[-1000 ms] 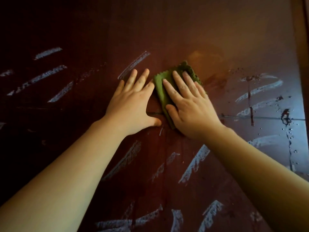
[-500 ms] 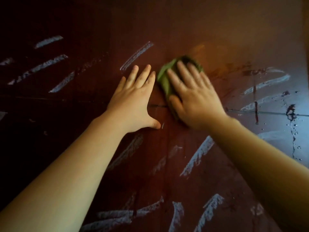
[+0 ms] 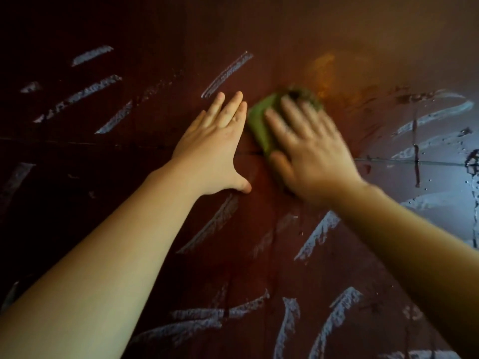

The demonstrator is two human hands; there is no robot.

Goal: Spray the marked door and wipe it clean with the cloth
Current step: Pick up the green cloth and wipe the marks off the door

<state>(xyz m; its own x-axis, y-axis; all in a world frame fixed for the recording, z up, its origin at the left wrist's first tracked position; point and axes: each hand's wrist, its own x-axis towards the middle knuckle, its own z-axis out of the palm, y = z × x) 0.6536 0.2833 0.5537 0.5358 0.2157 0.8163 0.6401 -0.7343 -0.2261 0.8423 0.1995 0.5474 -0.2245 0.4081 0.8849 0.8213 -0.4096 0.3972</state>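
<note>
A dark red-brown door fills the view, covered with several white chalk-like strokes. My right hand lies flat on a folded green cloth and presses it against the door near the middle; the hand is blurred. Most of the cloth is hidden under the fingers. My left hand rests flat on the door just left of the cloth, fingers together, holding nothing. Around the cloth the wood looks wet and free of strokes.
Wet drips and droplets run down over white strokes at the right side. More white strokes cross the lower part and the far left. A thin horizontal seam crosses the door at hand height.
My right hand has slid the cloth slightly up and to the right, and now shows motion blur. The left hand stays pressed in the same spot.
</note>
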